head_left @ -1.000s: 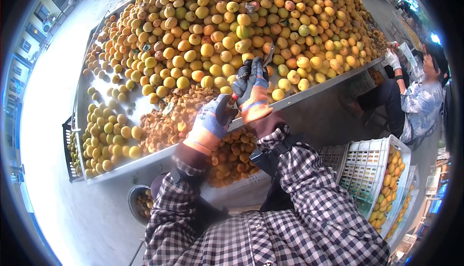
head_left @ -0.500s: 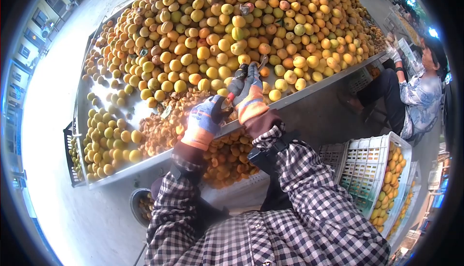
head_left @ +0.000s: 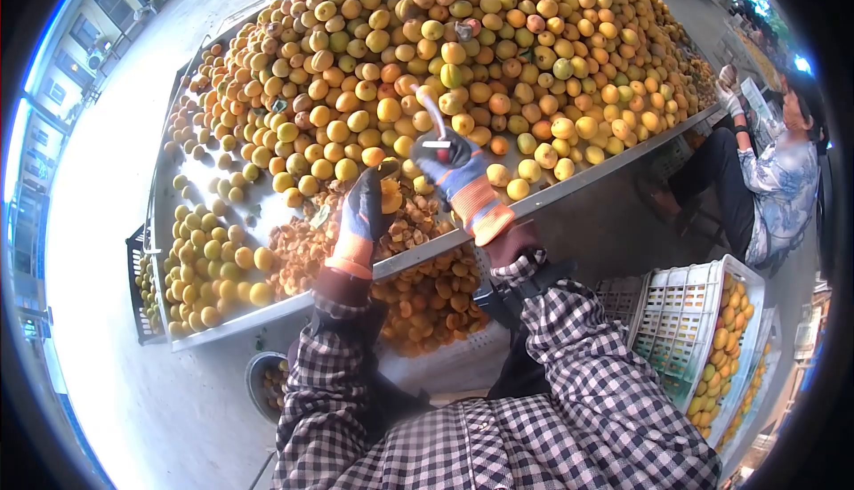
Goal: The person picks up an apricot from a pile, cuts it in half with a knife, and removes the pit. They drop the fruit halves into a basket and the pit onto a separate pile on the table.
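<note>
Our right hand (head_left: 458, 174) clenches the knife (head_left: 433, 116); just beside the knife, our left hand's (head_left: 363, 218) grip pinches an apricot (head_left: 390, 198). We'd best keep the blade angled away.

a white crate (head_left: 663, 330) stands at right, a seated person (head_left: 778, 183) beyond it.
</note>
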### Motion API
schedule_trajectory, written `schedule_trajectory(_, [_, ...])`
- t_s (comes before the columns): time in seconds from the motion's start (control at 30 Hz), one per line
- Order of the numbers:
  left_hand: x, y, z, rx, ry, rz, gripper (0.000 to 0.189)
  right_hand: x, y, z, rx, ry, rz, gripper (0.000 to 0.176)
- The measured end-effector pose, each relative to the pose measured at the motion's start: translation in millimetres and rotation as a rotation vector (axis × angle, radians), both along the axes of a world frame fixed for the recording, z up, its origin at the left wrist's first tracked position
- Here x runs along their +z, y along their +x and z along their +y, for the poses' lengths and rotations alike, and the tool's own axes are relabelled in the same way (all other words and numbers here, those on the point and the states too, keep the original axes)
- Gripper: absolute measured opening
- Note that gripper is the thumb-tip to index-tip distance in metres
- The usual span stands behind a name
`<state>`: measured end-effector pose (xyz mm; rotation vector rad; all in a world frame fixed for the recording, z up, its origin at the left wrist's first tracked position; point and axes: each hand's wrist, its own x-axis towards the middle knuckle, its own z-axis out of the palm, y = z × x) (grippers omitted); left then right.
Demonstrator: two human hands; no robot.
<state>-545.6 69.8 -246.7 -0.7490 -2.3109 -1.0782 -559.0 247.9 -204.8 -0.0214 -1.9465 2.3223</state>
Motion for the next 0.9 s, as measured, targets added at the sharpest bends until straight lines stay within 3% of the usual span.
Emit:
schedule_trajectory(0.03, [4, 2, -1, 0.025, -0.003, -0.16, 0.052, -2, 2, -7, 0.012, 0.006, 0.118, 0.016])
schedule_trajectory(0.1, [11, 7, -2, 0.041, -0.005, -0.315, 0.05, -5, 4, -5, 0.024, 0.131, 0.092, 0.018])
schedule_trajectory(0.17, [19, 15, 5, -0.048, 0.496, -0.894, 0.047, -14, -2, 5, 0.064, 0.321, 0.053, 0.027])
schedule_trajectory(0.2, [15, 23, 6, -0.116, 0.475, -0.837, 0.048, -24, -10, 12, 0.024, 0.477, 0.032, 0.029])
schedule_trajectory(0.23, [37, 36, 12, -0.125, 0.493, -1.037, 0.041, -28, -15, 19, -0.013, 0.63, 0.01, 0.031])
schedule_trajectory(0.3, [48, 46, 18, -0.458, 0.33, -0.959, 0.033, 13, -8, 44, -0.028, 0.902, -0.079, 0.034])
schedule_trajectory(0.37, [60, 57, 30, -0.665, 0.309, -1.016, 0.029, 12, -22, 72, -0.15, 1.079, -0.16, 0.034])
schedule_trajectory(0.4, [54, 58, 32, -0.667, 0.298, -1.013, 0.027, 1, -27, 89, -0.228, 1.008, -0.127, 0.037])
schedule_trajectory(0.53, [47, 55, 32, -0.523, 0.368, -0.936, 0.025, 10, -28, 127, -0.247, 1.221, -0.284, 0.046])
schedule_trajectory(0.67, [41, 52, 28, -0.423, 0.627, -0.984, 0.026, 9, -21, 122, -0.069, 1.215, -0.349, 0.055])
schedule_trajectory(0.77, [35, 48, 28, -0.27, 0.566, -0.953, 0.026, 7, -20, 110, 0.07, 1.232, -0.4, 0.061])
schedule_trajectory(0.83, [28, 45, 28, -0.257, 0.559, -0.913, 0.027, 3, -11, 98, 0.212, 1.146, -0.223, 0.061])
schedule_trajectory(0.9, [28, 45, 28, -0.242, 0.553, -0.871, 0.028, 37, 5, 66, 0.271, 1.269, -0.294, 0.062])
